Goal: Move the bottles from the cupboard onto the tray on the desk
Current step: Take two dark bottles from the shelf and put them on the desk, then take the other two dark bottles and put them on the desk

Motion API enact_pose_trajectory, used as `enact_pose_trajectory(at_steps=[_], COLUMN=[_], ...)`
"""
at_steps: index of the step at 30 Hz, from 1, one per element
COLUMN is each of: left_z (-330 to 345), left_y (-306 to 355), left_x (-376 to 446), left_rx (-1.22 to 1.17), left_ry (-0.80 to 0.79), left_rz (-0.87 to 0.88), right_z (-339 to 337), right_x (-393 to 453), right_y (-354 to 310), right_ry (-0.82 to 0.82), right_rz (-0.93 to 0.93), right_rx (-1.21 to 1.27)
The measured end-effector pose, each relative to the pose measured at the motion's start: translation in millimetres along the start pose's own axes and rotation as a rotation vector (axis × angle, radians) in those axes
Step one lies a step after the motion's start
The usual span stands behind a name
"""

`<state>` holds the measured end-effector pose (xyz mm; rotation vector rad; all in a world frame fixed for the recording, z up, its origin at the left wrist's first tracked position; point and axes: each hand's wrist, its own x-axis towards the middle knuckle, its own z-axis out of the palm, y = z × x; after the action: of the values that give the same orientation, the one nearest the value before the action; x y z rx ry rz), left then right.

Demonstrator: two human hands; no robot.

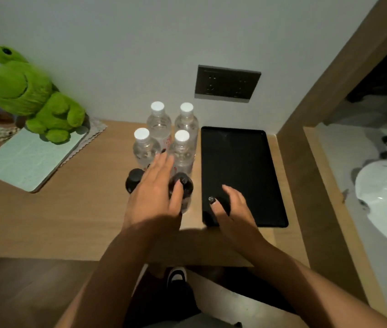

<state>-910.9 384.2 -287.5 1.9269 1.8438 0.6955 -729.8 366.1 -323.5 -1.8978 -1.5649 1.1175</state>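
A dark bottle (pixel 219 204) is being gripped over the tray (pixel 242 162) by the right hand (pixel 234 209), while the left hand (pixel 154 192) is being held flat, fingers apart.

no text, brand or number can be read anywhere in the view. the clear water bottles (pixel 159 125) with white caps carry red marks on their labels, too blurred and too hidden to make out as letters. the dark wall socket panel (pixel 227 83) shows faint small marks beside its holes, too small to read. the black tray (pixel 240 162) is plain, and the dark-capped bottles (pixel 135 178) show no lettering from above.
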Motion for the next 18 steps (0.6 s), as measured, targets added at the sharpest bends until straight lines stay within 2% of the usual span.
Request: enact_pose_trajectory(at_steps=[7,10,15,18], left_z=[61,91,125,144], left_y=[76,123,207,258], left_x=[-56,-84,-123,-141], left_rx=[0.008,0.022,-0.057,-0.091], left_ry=[-0.077,-0.152,-0.266,-0.335], left_rz=[0.142,0.148,0.265,0.363], right_z=[-71,-104,-167,-211], right_x=[-79,-121,-183,-214], right_y=[56,88,142,176], right_ry=[0.048,0.106,0.221,0.223], right_rz=[-0.098,-0.129,-0.098,-0.030], right_rx=[-0.317,-0.439,-0.600,-0.630])
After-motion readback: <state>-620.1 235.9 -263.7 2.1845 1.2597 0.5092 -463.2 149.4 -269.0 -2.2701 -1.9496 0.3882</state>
